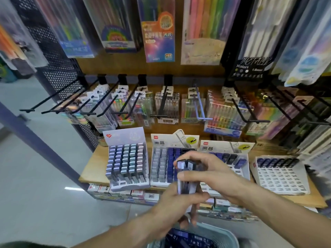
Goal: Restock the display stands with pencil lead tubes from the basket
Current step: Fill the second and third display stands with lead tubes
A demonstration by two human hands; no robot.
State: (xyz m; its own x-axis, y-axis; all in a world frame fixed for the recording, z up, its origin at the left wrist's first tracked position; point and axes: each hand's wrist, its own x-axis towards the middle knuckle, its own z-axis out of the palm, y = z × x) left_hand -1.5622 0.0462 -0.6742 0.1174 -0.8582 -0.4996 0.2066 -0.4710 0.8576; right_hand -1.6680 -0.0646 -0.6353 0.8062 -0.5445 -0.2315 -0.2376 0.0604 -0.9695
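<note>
My left hand (177, 208) grips a bundle of pencil lead tubes (186, 178) from below, held upright over the shelf edge. My right hand (211, 174) reaches across and pinches the tops of the tubes with thumb and fingers. A pale blue-green basket (227, 235) with more dark blue tubes sits at the bottom of the view. On the wooden shelf stand several display stands: a full pastel one (125, 163), a middle one (161, 165) with grey and blue tubes, one (238, 158) partly behind my hands, and a mostly empty white one (279, 178) at the right.
Black hooks (114, 102) with hanging pen packs jut out above the stands. Large marker packs (157, 33) hang higher up. Boxes of stock (125, 194) sit under the shelf. A perforated black panel (59, 68) and grey floor lie to the left.
</note>
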